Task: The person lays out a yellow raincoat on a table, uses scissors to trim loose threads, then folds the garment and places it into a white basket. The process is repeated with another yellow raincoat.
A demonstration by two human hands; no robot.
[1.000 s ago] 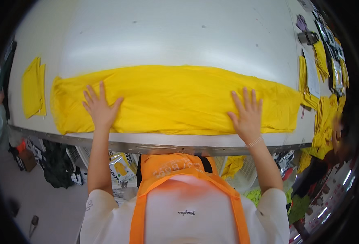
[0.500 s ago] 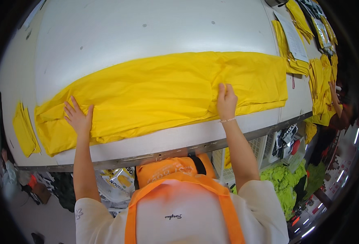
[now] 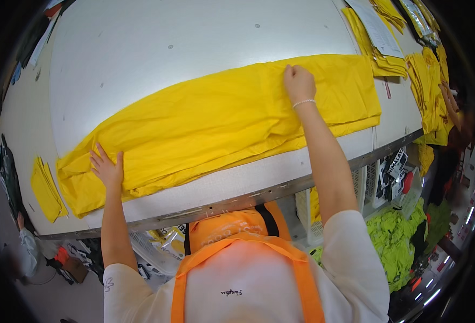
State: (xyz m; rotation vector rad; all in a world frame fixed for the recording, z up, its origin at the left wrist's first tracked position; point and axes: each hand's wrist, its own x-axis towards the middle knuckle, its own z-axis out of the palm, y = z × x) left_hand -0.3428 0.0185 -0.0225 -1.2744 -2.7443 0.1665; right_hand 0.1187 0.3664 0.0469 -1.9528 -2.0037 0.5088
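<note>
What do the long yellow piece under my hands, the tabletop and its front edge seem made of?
Yellow piece: thin fabric, perhaps synthetic; smooth, slightly shiny, softly creased.
Tabletop: hard, pale, smooth, perhaps laminate or metal; it shows soft glare.
Front edge: probably metal, dull grey, with small holes.
</note>
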